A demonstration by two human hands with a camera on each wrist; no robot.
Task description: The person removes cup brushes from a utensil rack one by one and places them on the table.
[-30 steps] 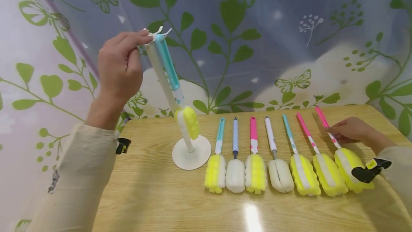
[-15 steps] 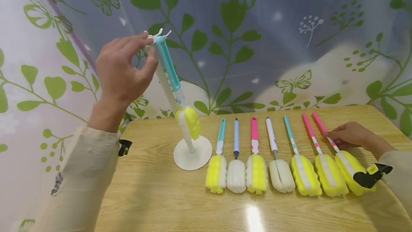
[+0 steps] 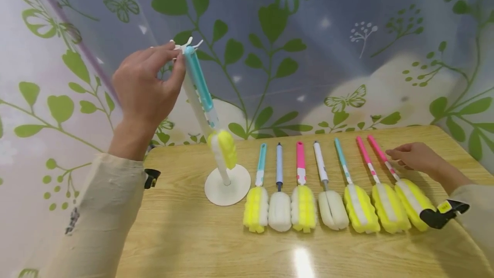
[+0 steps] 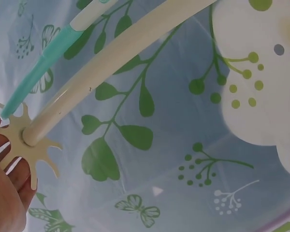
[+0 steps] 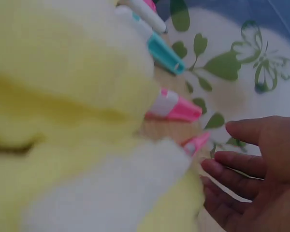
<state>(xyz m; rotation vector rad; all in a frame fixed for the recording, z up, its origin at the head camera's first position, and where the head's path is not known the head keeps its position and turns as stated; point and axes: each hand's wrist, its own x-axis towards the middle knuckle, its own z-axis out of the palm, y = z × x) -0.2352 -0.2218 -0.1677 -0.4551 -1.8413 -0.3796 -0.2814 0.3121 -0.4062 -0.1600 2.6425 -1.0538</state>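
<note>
My left hand [image 3: 144,85] pinches the hooked top of a white stand [image 3: 194,100]. In the left wrist view its fingers lie at the star-shaped hook plate [image 4: 37,153]. A sponge bottle brush with a teal handle [image 3: 199,78] hangs there, yellow and white head down. My right hand [image 3: 418,158], fingers relaxed and holding nothing, is just right of the rightmost pink-handled brush [image 3: 377,147] on the table. In the right wrist view, blurred sponge [image 5: 101,188] fills the left side, and the right hand [image 5: 273,169] appears at right with its fingers apart.
Several more bottle brushes lie in a row, including one with a teal handle [image 3: 261,164], one with a blue handle [image 3: 279,164] and one with a white handle [image 3: 320,160]. The stand's round base [image 3: 216,197] rests on the wooden table [image 3: 185,235]. A leaf-patterned curtain [image 3: 293,76] hangs behind.
The rightmost pink-handled brush has shifted left, closer to its neighbour, and my right hand has let go of it. My left thumb has come up to the stand's top.
</note>
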